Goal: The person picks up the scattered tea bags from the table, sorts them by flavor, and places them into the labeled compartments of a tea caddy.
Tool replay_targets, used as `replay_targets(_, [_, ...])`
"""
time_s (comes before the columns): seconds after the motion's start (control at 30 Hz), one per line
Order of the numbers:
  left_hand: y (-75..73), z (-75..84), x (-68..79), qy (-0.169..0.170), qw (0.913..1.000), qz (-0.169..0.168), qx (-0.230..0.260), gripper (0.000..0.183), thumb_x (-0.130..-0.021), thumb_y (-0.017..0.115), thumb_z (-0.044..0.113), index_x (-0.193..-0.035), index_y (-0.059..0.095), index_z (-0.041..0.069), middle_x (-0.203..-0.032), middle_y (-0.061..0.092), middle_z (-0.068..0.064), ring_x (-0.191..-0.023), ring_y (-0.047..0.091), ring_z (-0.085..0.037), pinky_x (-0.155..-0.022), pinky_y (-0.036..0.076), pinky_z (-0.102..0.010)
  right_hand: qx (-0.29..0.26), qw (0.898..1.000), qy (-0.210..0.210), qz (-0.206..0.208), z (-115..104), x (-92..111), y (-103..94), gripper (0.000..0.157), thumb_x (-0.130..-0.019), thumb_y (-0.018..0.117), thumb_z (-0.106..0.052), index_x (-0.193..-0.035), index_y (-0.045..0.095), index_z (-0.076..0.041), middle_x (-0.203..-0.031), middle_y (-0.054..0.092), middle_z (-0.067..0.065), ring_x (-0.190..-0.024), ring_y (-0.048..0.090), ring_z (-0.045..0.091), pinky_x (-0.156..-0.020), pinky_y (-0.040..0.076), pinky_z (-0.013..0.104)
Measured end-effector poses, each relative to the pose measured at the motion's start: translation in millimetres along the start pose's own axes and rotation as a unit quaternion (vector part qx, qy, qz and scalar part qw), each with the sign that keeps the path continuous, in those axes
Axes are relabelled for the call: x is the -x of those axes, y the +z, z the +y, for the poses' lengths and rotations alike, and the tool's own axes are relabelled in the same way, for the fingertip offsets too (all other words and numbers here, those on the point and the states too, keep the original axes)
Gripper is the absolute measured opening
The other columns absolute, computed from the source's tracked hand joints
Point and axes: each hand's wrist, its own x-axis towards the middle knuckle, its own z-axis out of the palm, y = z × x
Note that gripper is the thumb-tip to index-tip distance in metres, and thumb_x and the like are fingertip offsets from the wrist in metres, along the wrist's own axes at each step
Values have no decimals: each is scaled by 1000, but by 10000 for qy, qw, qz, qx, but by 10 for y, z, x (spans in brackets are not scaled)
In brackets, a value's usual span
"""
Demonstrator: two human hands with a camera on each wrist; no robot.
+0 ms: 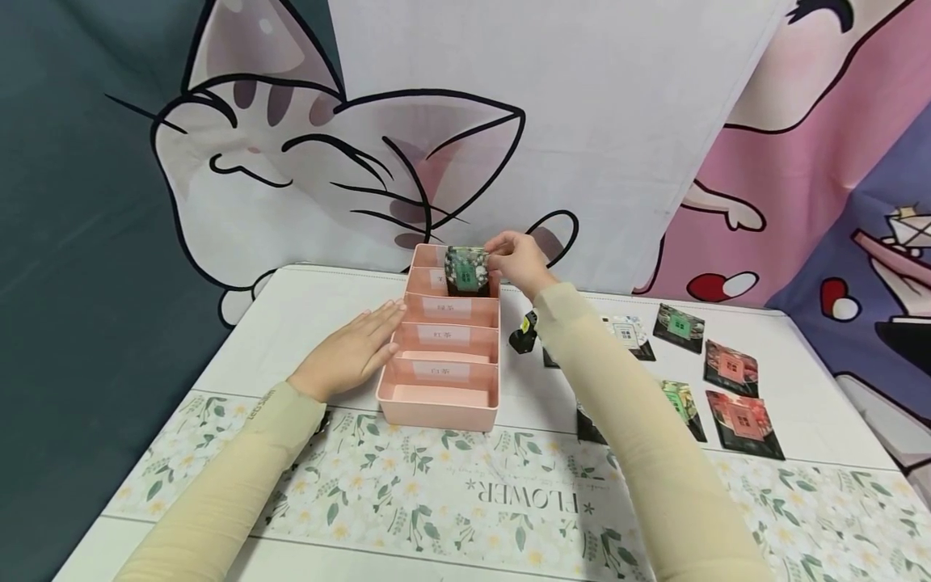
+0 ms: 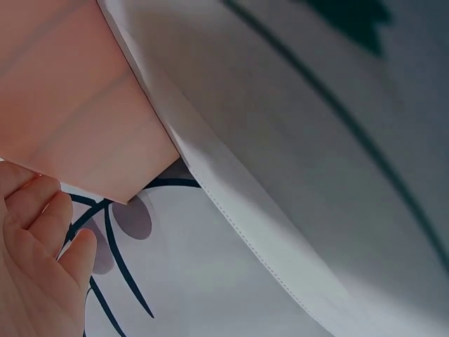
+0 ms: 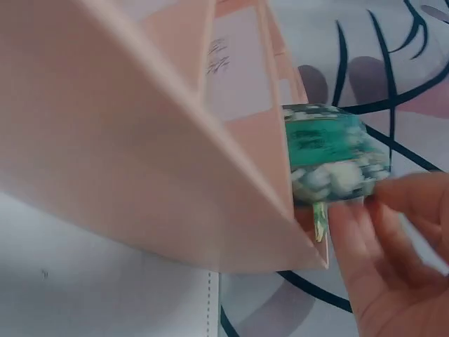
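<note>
A pink divided organizer box [image 1: 437,414] with white paper labels on its dividers stands lengthwise on the table. My right hand [image 1: 518,260] pinches the upper right edge of a dark sachet [image 1: 467,273] with a green label and white flower print. The sachet is partly down in a compartment near the far end of the box; its lower part is hidden behind a divider. In the right wrist view a thin yellow-green edge [image 3: 320,222] shows beneath the sachet [image 3: 330,151]. Against the box's left side rests my left hand [image 1: 355,349], its fingers extended.
Right of the box lie several flat sachets, among them red ones [image 1: 743,422], a green-labelled one [image 1: 680,326] and a white one [image 1: 627,333]; the right forearm covers some. A small black object [image 1: 523,333] with a yellow mark sits beside the box. A printed cloth [image 1: 407,501] crosses the front.
</note>
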Motion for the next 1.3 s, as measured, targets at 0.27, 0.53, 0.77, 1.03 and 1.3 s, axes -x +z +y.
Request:
replay_targets(0.27, [-18,11,-23,-20,10000,-20,-5,61,-109,43,31,-158,29,-2,-165,26,-17,-153,24,-32,-125,21,-49,140,9998,55,140,62,5,-124,23,-98,63,-1,-120,62,8,-103,63,16,-106,64,40,-96,57,47])
replay_targets(0.53, [-19,8,-23,1,10000,14,-21,61,-108,45,30,-157,30,-3,-164,28,-18,-152,26,-33,-124,24,-51,376,9993,50,32,71,98,-312,25,-98,62,-3,-121,62,6,-102,63,12,-105,63,40,-89,60,38])
replay_targets(0.77, [-16,18,-8,-26,10000,6,-18,60,-108,46,28,-156,30,-4,-163,29,-19,-152,25,-34,-124,23,-50,540,9983,4,-201,118,162,-447,19,-99,62,-5,-116,64,4,-99,64,10,-99,64,28,-78,59,28])
replay_targets(1.03, [-23,40,-8,-49,10000,-39,-10,60,-108,44,28,-157,29,-5,-163,28,-20,-152,25,-35,-125,22,-50,704,9970,-146,-275,189,269,-591,14,-98,65,-7,-110,67,1,-99,66,15,-97,64,36,-79,60,31])
replay_targets(1.3, [-42,57,-6,-9,10000,-26,16,61,-108,44,29,-157,28,-4,-164,28,-19,-152,25,-35,-124,23,-50,1358,9877,56,-775,314,412,-777,16,-99,63,-7,-111,65,4,-103,66,19,-100,64,39,-90,58,48])
